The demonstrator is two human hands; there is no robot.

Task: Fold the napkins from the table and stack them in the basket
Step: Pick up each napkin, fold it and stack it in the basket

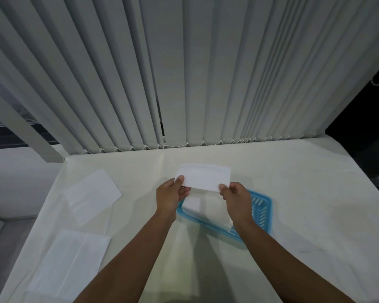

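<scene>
between the two hands, lifted above the white counter (293,193), a folded white napkin (204,177) is stretched out flat as a long rectangle. left hand (171,196) pinches its near left corner, thumb on top and fingers underneath; right hand (236,199) pinches the near right corner the same way, so both hands are closed on the napkin and held apart by its width. directly beneath the hands sits a blue plastic basket (262,206) with slotted walls, and folded napkins already in it (192,204) show between the wrists; how many lie there cannot be told. well off to the left of the left hand, an unfolded napkin (92,199) lies flat on the counter, and nearer the person, beside the left forearm, a second unfolded napkin (70,262) lies by the counter's left edge. beyond the hands, pale vertical blinds (184,73) hang down to the counter's far edge.
</scene>
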